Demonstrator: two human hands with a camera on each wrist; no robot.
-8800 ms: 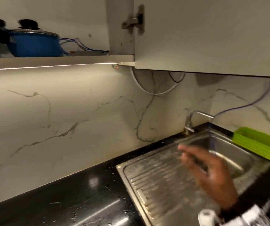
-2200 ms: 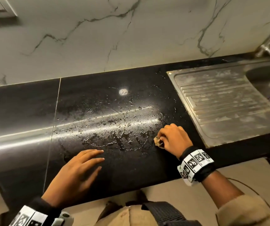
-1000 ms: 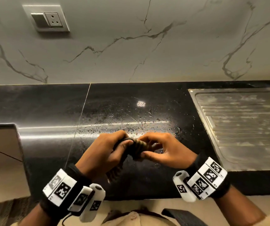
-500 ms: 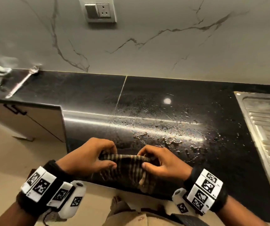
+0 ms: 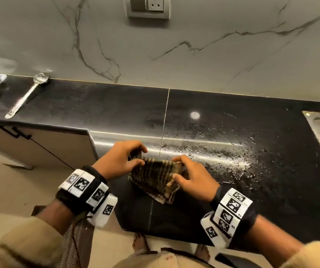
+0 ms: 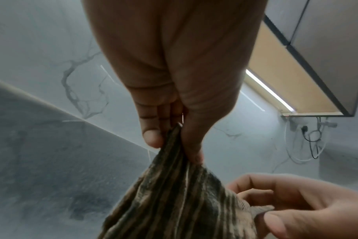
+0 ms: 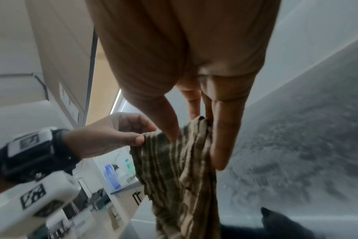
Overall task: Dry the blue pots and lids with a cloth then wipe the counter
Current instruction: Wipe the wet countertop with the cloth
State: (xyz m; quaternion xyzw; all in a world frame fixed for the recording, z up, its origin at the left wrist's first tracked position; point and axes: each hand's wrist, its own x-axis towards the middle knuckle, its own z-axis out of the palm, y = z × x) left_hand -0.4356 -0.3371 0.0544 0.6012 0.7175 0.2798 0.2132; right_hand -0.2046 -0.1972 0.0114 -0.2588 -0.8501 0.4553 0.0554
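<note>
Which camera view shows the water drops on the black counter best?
The head view: the water drops glisten on the counter, right of the cloth. The right wrist view shows only blurred grey patches; the left wrist view shows hardly any.

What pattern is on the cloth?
Dark brown and tan striped cloth; the head view shows it best.

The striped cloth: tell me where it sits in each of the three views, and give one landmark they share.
Head: striped cloth at lower centre, stretched between left hand and right hand.
Left wrist: bottom centre, hanging from the pinching fingers.
Right wrist: lower centre.
Shared landmark: the wet black counter.
</note>
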